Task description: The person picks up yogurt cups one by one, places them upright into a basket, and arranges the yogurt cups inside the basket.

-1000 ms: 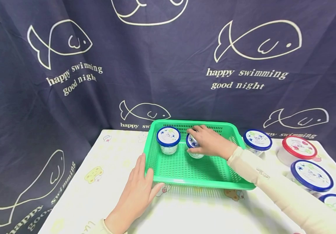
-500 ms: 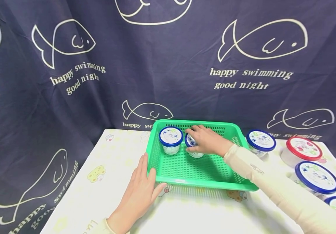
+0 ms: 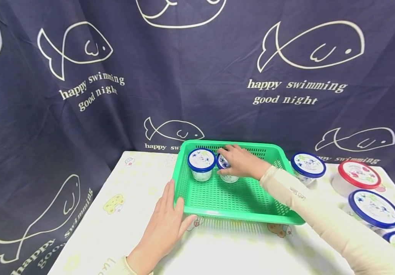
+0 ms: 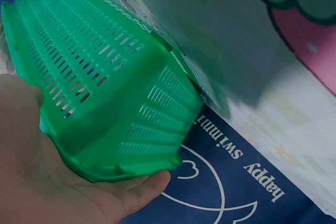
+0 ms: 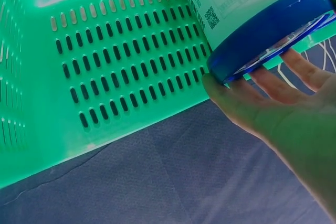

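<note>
In the head view, a green plastic basket (image 3: 242, 218) stands on the table with two blue-lidded round tubs inside. The left tub (image 3: 201, 159) is upright near the basket's back left corner. My right hand (image 3: 243, 163) grips the other tub (image 3: 230, 178) by its lid, fingers spread around the rim, right beside the first tub. Its blue lid (image 5: 273, 30) and pale printed side fill the upper right of the right wrist view. My left hand (image 3: 164, 221) lies with straight fingers against the basket's left side; the left wrist view has it along the rim at a corner.
To the right of the basket stand more tubs: a blue-lidded one (image 3: 308, 165) near the basket, a red-lidded one (image 3: 359, 173), and two blue-lidded ones nearer the front (image 3: 374, 208). A dark fish-print curtain (image 3: 197, 76) hangs behind the patterned white tablecloth (image 3: 114, 229).
My right hand has slid its tub a little left, narrowing the gap to the first tub. The left hand stays at the basket; the head view has shifted slightly.
</note>
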